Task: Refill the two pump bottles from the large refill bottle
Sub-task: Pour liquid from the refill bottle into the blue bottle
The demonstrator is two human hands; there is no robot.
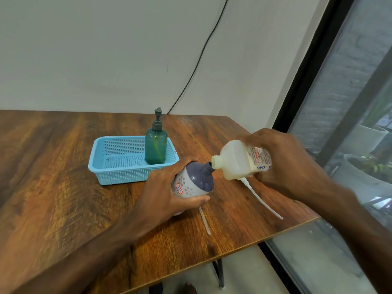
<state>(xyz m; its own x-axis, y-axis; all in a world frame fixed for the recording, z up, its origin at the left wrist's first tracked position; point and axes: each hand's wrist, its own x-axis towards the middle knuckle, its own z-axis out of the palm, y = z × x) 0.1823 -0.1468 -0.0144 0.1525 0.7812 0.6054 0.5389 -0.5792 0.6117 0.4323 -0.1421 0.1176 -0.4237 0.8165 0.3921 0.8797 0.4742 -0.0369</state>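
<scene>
Purple bottle (194,181) uncapped; refill bottle (237,162) holds yellowish liquid.

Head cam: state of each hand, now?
Left hand: holds the round grey-and-purple plastic bottle, neck open.
Right hand: holds the tilted translucent white plastic refill bottle.

Refill bottle (239,162), label (260,159): red "BIOCHE…", the rest covered; blue "- CHG". Smaller print illegible.
Pump bottle (194,181), red-bordered sticker (179,188): blue marks, possibly "SS", uncertain.
</scene>
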